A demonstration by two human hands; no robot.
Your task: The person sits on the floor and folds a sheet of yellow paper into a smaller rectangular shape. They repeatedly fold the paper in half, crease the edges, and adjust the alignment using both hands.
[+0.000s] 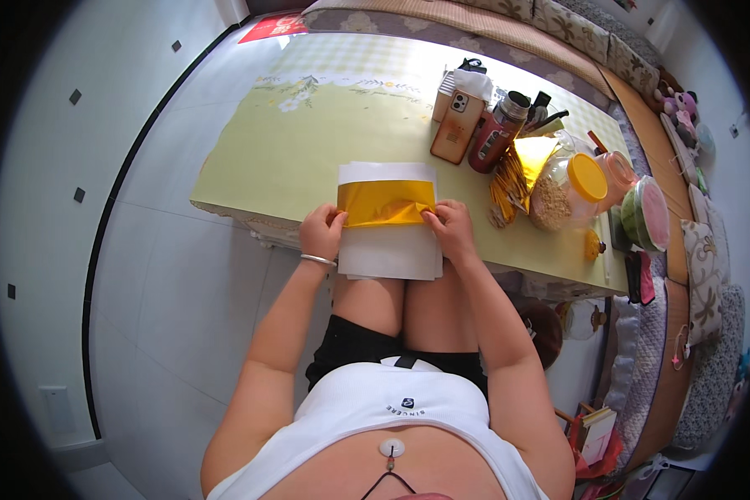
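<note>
A shiny gold foil sheet [383, 200] lies across a stack of white paper [390, 254], which reaches from the table's near edge out over my thighs. My left hand [322, 230] pinches the foil's near left corner between thumb and fingers. At the near right corner, my right hand [452, 229] does the same, with slight creases in the foil beside it. White paper shows beyond the far edge of the foil and on the near side. A bundle of folded gold foil pieces [511, 183] rests on the table to the right of my right hand.
Right of the papers stand a phone [457, 125], a dark red thermos flask [498, 132], a yellow-lidded jar of grains [552, 200] and a cut watermelon [644, 215]. The table [267, 167] has a pale green cover. A long sofa [550, 29] runs along the far side.
</note>
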